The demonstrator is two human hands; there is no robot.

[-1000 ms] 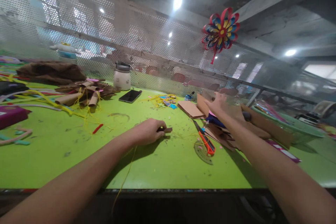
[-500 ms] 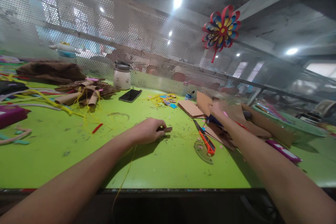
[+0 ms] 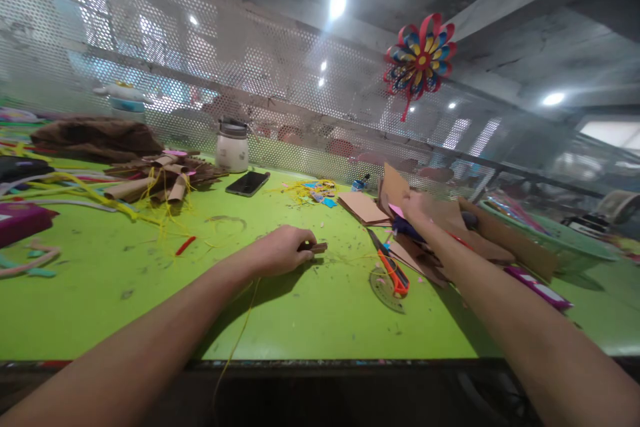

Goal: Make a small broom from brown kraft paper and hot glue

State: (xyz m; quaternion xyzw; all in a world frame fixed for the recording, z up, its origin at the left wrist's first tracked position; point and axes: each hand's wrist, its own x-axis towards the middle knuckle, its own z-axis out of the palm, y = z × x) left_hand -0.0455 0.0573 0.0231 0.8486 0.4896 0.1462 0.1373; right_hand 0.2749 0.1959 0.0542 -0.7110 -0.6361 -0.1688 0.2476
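My left hand (image 3: 285, 248) rests low over the green table (image 3: 310, 327), its fingers closed round a small strip of brown cardboard (image 3: 319, 248). A thin yellow string (image 3: 243, 323) hangs from under that wrist past the table edge. On the right, my right hand (image 3: 417, 205), slightly blurred, grips the edge of a brown cardboard sheet (image 3: 394, 181) that stands tilted up from the pile. Pink paper (image 3: 397, 211) and a dark blue item show beneath it. An orange utility knife (image 3: 395, 271) lies across a clear protractor (image 3: 383, 293) between my hands.
Cardboard pieces (image 3: 363, 207) lie left of the pile, a green basket (image 3: 570, 250) right. Yellow string scraps (image 3: 305, 191), a phone (image 3: 248, 183), a white jar (image 3: 233, 150) and cardboard rolls (image 3: 175, 188) sit further back. A paper flower (image 3: 421, 60) hangs before the perforated screen (image 3: 295, 90).
The cardboard sheet at my right hand has tipped more upright, baring pink paper and more of the dark blue item under it. My left hand has stayed in place.
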